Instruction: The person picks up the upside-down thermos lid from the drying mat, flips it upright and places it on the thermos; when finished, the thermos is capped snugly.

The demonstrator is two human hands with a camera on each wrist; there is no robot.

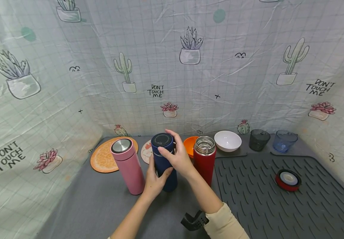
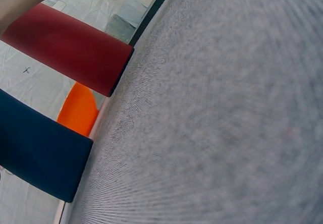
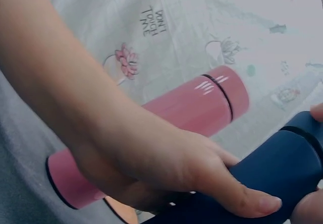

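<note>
While the navy flask stands upright on the grey counter, both hands wrap it; the left hand grips the lower body from the near side with fingers and thumb curled round it, and the right hand curls over the upper part, fingers on the dark lid; this flask sits between a pink flask on the left, just beside it, and a red flask on the right, whose steel mouth is uncovered; the red flask's lid lies well apart on the ribbed dark mat; behind the flasks lie an orange-slice mat, a small round coaster and an orange bowl; further right stand a white bowl, a dark tumbler and a blue tumbler; a cactus-print cloth hangs behind; the right wrist view shows the left hand's thumb pressed along the navy body.
</note>
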